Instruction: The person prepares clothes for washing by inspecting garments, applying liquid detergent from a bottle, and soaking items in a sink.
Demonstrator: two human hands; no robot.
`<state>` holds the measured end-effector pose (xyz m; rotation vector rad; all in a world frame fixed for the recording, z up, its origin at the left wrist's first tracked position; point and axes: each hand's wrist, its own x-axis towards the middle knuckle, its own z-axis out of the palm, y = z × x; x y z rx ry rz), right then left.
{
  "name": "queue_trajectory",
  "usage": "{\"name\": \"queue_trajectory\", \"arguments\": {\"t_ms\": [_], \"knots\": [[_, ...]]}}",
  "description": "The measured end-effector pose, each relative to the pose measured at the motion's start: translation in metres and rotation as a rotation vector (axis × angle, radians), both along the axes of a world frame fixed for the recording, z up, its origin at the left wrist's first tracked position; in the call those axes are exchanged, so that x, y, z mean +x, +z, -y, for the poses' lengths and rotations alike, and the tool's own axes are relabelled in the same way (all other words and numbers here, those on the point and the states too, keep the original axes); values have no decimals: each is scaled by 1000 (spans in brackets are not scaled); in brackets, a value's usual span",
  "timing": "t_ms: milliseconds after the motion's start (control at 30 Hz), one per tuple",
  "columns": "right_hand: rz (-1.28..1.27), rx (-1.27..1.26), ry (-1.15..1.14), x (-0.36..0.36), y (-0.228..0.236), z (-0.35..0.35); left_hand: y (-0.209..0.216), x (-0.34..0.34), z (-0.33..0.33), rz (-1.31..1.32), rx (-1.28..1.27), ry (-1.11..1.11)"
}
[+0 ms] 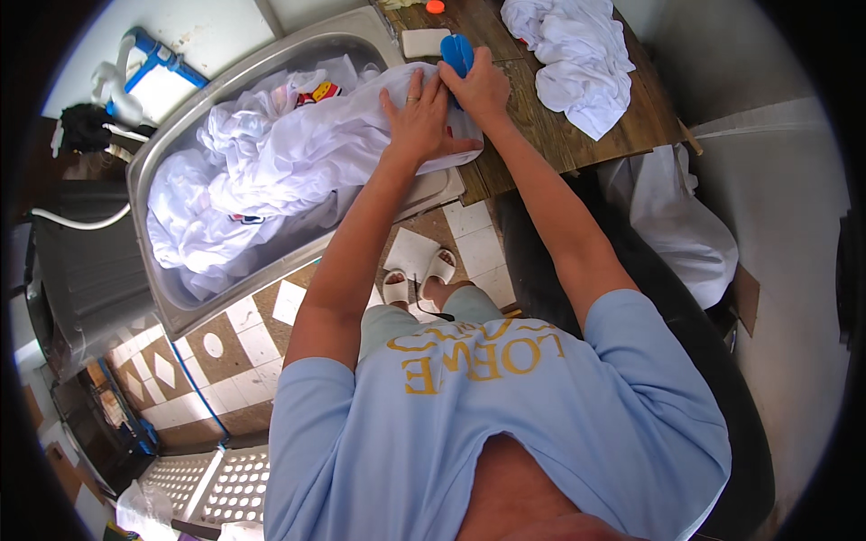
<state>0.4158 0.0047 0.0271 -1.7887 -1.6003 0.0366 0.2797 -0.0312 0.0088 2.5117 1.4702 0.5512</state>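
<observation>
Wet white cloth (293,162) fills the metal sink (262,287) on the left, and part of it is drawn over the sink's right end onto the wooden board. My left hand (418,122) lies flat on that drawn-out part, fingers spread, pressing it down. Beside it my right hand (483,87) is closed round a blue scrub brush (457,55), held at the cloth's edge. The underside of the brush is hidden. Just left of the brush, on the board, sits a white bar of soap (424,42).
Another bunched white cloth (591,72) rests on the wooden board (577,149) at the right. A small orange cap (435,6) lies at the back. Under the board hangs a white bag (681,221). A blue-and-white frame (158,63) stands behind the sink.
</observation>
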Motion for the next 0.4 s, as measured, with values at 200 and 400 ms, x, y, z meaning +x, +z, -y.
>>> {"name": "queue_trajectory", "arguments": {"t_ms": [200,400], "knots": [[-6,-116,100,-1,-1,45,4,-6,-4,5,-19,13],[58,-122,-57,7,0,-11,1,1,3,74,-6,3]]}}
